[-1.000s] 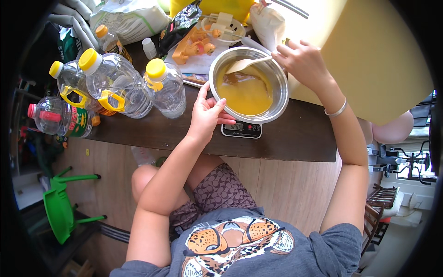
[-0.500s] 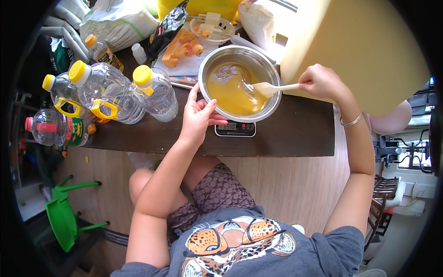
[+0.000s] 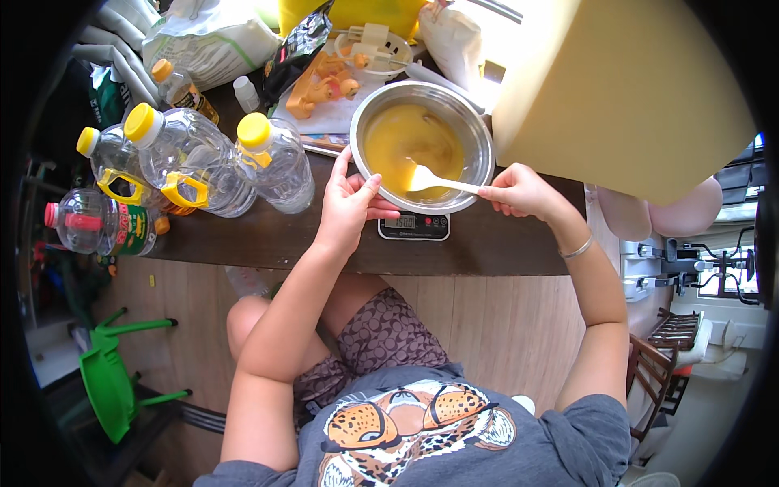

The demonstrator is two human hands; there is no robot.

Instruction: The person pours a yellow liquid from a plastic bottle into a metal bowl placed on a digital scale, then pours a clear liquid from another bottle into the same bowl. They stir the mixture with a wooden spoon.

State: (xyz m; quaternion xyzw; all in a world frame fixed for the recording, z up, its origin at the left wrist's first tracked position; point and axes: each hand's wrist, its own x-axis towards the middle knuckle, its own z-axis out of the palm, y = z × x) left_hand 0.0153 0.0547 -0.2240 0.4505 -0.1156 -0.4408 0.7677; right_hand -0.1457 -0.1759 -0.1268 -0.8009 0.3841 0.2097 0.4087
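Note:
A metal mixing bowl (image 3: 479,134) stands on a black digital kitchen scale (image 3: 414,228) and holds a yellow-amber liquid (image 3: 414,138). My left hand (image 3: 349,199) grips the bowl's near left rim, thumb on top and fingers along the outside. Between the fingers of my right hand (image 3: 519,192) is the handle of a white spatula (image 3: 442,182). The spatula's blade dips into the liquid at the near side of the bowl, and its handle crosses the right rim.
Several clear plastic bottles with yellow caps (image 3: 256,131) stand on the dark table (image 3: 519,235) at left. A red-capped bottle (image 3: 105,222) lies beside them. Orange toy-like items (image 3: 320,89) and bags fill the back. A large tan board (image 3: 608,97) rises at right.
My right hand has moved down and left, bringing the spatula from the bowl's right side to its near side. My left hand stays on the rim.

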